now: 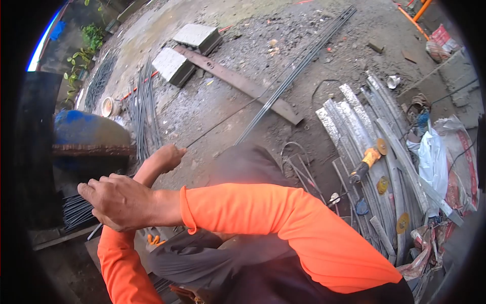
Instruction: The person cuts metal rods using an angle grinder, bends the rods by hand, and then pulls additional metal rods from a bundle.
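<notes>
My left hand [168,158] is closed around the near end of a thin steel rod [223,123], which runs away up and to the right over the ground. Closer to me, my right hand [121,202] is a fist in front of my left forearm. What it grips is hidden; a short pale metal end [94,232] shows just below it. Beyond my left hand lies a bundle of thin steel rods [143,114]. Another stack of rods [78,212] sits to the left of my right hand.
Two concrete blocks [173,66] lie by a long steel bar [243,85]. Long rods [298,68] cross that bar. Metal strips [349,124] are piled at right, with a yellow angle grinder [368,161] on top. A blue rusty drum [91,129] stands left.
</notes>
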{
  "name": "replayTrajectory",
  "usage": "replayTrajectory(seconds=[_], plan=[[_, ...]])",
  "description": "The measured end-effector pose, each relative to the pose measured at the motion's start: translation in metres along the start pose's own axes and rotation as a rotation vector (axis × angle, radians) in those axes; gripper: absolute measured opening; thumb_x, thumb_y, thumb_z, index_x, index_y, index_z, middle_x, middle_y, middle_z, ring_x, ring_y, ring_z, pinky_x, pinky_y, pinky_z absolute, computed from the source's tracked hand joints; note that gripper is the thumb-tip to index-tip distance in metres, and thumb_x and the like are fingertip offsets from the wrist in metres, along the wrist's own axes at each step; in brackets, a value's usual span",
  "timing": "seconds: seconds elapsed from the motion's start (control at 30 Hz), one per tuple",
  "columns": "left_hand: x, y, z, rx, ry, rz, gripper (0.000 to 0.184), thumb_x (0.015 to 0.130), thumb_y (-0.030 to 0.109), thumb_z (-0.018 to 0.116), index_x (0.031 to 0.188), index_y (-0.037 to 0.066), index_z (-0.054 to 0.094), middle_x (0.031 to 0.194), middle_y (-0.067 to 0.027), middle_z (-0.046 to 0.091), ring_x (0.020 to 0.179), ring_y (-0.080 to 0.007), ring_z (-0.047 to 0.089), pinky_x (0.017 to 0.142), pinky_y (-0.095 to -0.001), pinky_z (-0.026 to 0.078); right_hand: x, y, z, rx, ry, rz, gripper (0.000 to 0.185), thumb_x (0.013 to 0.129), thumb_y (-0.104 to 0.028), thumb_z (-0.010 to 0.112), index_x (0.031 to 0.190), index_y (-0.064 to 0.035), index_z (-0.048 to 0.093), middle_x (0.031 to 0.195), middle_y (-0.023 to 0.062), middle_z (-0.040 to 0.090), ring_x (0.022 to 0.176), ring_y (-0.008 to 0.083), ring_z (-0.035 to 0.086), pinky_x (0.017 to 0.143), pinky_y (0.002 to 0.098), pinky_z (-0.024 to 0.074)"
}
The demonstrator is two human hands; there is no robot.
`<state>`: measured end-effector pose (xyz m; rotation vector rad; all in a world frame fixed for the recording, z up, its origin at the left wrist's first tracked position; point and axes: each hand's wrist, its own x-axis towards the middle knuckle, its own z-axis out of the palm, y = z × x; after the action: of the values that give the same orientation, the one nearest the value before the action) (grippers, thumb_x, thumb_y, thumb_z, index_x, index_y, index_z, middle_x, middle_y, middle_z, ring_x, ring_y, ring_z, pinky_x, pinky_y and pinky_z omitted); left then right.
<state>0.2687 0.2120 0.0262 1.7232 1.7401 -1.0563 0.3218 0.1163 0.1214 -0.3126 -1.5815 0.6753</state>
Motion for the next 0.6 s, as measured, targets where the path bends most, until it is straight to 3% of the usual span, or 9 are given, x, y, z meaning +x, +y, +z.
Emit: replayTrajectory(seconds=[0.07,0.1,0.13,0.17,0.23,0.4,0.47,0.53,0.6], plan=[[0.027,-0.041,0.036,0.148,0.421,0.298,0.046,0.103,0.034,0.052,0.094,-0.007,0.071,0.083,-0.031,0.068,0.084,-0.0483,0.068,0.071,-0.0546,0.052,0.0,0.007,-0.008,-0.033,-0.032,0.029,0.044,0.08,-0.01,0.066,0.117,0.0071,0.048,0.088,0.0199,0.06,0.079,0.0376,0.065,0.07,0.0454,0.0524],[0.036,-0.056,0.054,-0.107,0.602,0.263,0.057,0.096,0.041,0.062,0.076,-0.012,0.065,0.078,-0.0376,0.061,0.079,-0.0513,0.065,0.068,-0.0554,0.05,-0.002,0.01,-0.011,-0.049,-0.036,0.036,0.044,0.08,-0.01,0.066,0.117,0.0068,0.048,0.088,0.0197,0.06,0.079,0.0378,0.065,0.071,0.0458,0.0524],[0.046,-0.067,0.067,-0.174,0.632,0.302,0.05,0.094,0.036,0.066,0.078,-0.012,0.066,0.077,-0.0359,0.062,0.079,-0.05,0.066,0.068,-0.0547,0.05,-0.003,0.012,-0.014,-0.063,-0.037,0.043,0.044,0.08,-0.01,0.066,0.117,0.0066,0.047,0.088,0.0195,0.06,0.079,0.038,0.065,0.071,0.0462,0.0524],[0.041,-0.067,0.074,-0.216,0.603,0.228,0.041,0.092,0.03,0.069,0.082,-0.01,0.067,0.08,-0.0339,0.064,0.081,-0.0487,0.067,0.069,-0.0513,0.052,-0.003,0.012,-0.021,-0.056,-0.047,0.044,0.043,0.081,-0.01,0.065,0.117,0.006,0.047,0.089,0.0194,0.06,0.081,0.0385,0.065,0.072,0.047,0.0524],[0.03,-0.068,0.1,-0.245,0.642,0.195,0.033,0.095,0.03,0.068,0.109,0.0,0.069,0.099,-0.0278,0.071,0.094,-0.0436,0.069,0.081,-0.0508,0.052,-0.004,0.011,-0.033,-0.086,-0.08,0.069,0.04,0.082,-0.01,0.065,0.115,0.005,0.047,0.089,0.019,0.06,0.081,0.0384,0.065,0.072,0.0468,0.0524],[-0.004,-0.083,0.137,-0.669,0.701,0.513,0.026,0.098,0.023,0.064,0.116,0.004,0.067,0.101,-0.0214,0.071,0.094,-0.0312,0.069,0.082,-0.0426,0.051,-0.006,0.007,-0.052,-0.117,-0.17,0.114,0.033,0.084,-0.01,0.064,0.109,0.0016,0.046,0.089,0.0168,0.059,0.079,0.0351,0.065,0.073,0.0464,0.0522],[-0.013,-0.078,0.125,-0.567,0.649,0.53,0.022,0.097,0.019,0.063,0.112,0.004,0.068,0.097,-0.0212,0.071,0.091,-0.0309,0.069,0.079,-0.042,0.051,-0.007,0.011,-0.047,-0.128,-0.18,0.101,0.035,0.083,-0.01,0.064,0.111,0.0026,0.048,0.089,0.0164,0.059,0.078,0.034,0.065,0.073,0.045,0.0521],[-0.008,-0.069,0.092,-0.096,0.536,0.398,0.018,0.095,0.015,0.063,0.107,0.003,0.069,0.092,-0.0223,0.071,0.087,-0.0329,0.069,0.074,-0.043,0.051,-0.008,0.01,-0.045,-0.132,-0.171,0.074,0.036,0.083,-0.01,0.065,0.112,0.0034,0.049,0.089,0.0166,0.059,0.078,0.0338,0.065,0.073,0.0443,0.0521],[0.016,-0.073,0.068,0.006,0.391,0.359,0.015,0.093,0.013,0.062,0.099,0.001,0.069,0.089,-0.0258,0.069,0.085,-0.0394,0.069,0.071,-0.0465,0.051,-0.009,0.011,-0.044,-0.13,-0.214,0.052,0.04,0.08,-0.009,0.066,0.113,0.0054,0.049,0.091,0.0177,0.059,0.08,0.0344,0.065,0.073,0.0436,0.0521]])
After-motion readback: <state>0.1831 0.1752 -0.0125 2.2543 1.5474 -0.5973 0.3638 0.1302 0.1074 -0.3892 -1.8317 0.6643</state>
